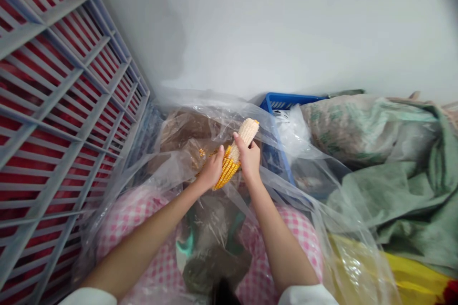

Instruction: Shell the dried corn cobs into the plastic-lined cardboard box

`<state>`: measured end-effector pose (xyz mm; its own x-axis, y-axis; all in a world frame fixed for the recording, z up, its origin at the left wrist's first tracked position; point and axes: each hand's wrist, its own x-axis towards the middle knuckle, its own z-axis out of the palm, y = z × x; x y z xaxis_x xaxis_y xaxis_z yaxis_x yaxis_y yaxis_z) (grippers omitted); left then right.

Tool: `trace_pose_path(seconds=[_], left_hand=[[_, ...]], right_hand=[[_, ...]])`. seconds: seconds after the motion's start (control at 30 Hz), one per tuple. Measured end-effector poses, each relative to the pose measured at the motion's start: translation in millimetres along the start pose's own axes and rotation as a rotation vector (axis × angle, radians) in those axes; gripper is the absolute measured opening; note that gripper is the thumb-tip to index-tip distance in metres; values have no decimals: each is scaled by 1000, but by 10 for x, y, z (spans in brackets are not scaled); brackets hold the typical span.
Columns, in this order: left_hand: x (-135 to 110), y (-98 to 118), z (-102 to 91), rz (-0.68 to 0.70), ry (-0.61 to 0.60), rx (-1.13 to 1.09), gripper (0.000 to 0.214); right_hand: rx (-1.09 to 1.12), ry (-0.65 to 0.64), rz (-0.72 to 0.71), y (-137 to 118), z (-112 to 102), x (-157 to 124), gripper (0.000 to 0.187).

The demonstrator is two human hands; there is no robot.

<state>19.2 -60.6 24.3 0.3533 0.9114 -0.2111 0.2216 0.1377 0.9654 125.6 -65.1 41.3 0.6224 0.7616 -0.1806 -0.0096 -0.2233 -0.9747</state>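
A corn cob point(246, 132) is held up over my lap, its upper half stripped pale and its lower half still bearing yellow kernels. My right hand point(249, 158) is closed round the bare middle of the cob. My left hand point(212, 168) is closed on the kernelled lower end, thumb pressed against the yellow rows. Below the hands a clear plastic bag point(168, 167) lies open, with loose yellow kernels point(201, 152) inside it. My knees, in pink checked fabric point(136, 209), sit under the plastic.
A grey slatted crate wall point(64, 105) with red behind it stands at the left. A blue plastic basket point(282, 102) sits behind the cob. Green woven sacks point(386, 162) pile up at the right, a yellow bag point(411, 276) lower right, a white wall beyond.
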Motion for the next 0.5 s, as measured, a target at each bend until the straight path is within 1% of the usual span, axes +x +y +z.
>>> trace_pose_path(seconds=[0.03, 0.1, 0.2, 0.33, 0.37, 0.43, 0.5], left_hand=[[6, 18, -14, 4, -41, -7, 58], [0, 62, -49, 63, -95, 74, 53], [-33, 123, -105, 123, -95, 255, 43], [-47, 161, -157, 139, -164, 329, 40], [-41, 162, -167, 155, -162, 342, 41], [-20, 154, -188, 184, -117, 379, 42], [13, 134, -216, 187, -18, 425, 39]], right_hand=[[-2, 0, 2, -14, -13, -1, 51], [-29, -5, -10, -51, -37, -10, 51], [-109, -31, -59, -110, -60, -39, 48], [-183, -41, -83, -159, -62, -72, 47], [-196, -39, -87, -164, -63, -73, 47], [-212, -30, -97, -171, -71, -67, 46], [-210, -16, -93, -175, -89, -51, 45]])
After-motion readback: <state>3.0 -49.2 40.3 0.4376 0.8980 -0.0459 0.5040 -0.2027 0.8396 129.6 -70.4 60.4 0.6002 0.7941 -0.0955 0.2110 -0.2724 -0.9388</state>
